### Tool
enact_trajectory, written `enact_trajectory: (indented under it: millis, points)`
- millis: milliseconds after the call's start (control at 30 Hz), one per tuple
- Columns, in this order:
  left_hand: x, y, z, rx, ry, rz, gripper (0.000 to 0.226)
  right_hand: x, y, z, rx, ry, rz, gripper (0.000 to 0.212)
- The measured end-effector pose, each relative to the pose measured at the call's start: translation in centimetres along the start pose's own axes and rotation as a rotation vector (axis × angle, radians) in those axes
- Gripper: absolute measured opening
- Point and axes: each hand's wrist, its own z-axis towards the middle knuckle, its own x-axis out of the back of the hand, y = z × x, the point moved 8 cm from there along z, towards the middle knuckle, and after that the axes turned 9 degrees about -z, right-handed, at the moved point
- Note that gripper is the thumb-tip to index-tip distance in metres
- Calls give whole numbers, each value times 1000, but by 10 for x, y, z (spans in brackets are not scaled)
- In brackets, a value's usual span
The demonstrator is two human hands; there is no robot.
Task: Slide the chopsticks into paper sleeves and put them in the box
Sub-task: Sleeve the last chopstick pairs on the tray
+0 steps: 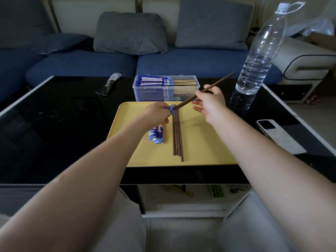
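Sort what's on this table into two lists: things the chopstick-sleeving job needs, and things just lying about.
For the job:
- dark chopstick in the right hand
- blue paper sleeve in the left hand
- loose chopsticks on the yellow tray
- spare sleeves
- clear box of sleeved pairs

Lying about:
- water bottle
- phone
- dark wrapper

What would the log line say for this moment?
left hand: holds sleeve | right hand: pinches chopstick, tip at sleeve | box: part-filled

Both forearms (101, 171) are bare, with no sleeves, watch or rings in sight. Light grey trousers (123, 231) cover both knees at the lower edge.
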Motion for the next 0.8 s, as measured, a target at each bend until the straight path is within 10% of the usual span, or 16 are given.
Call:
enact_trajectory:
  millis: [367, 567, 800]
  points:
    - [-10, 13, -3, -3, -39, -106, 11, -30, 5, -9, 38, -224, -206, 57]
    - [0, 6, -3, 77, 34, -58, 12, -13, 2, -6, -5, -80, -346, 106]
    - [6, -3, 11, 67, 87, 25, 15, -9, -3, -4, 101, -88, -337, 38]
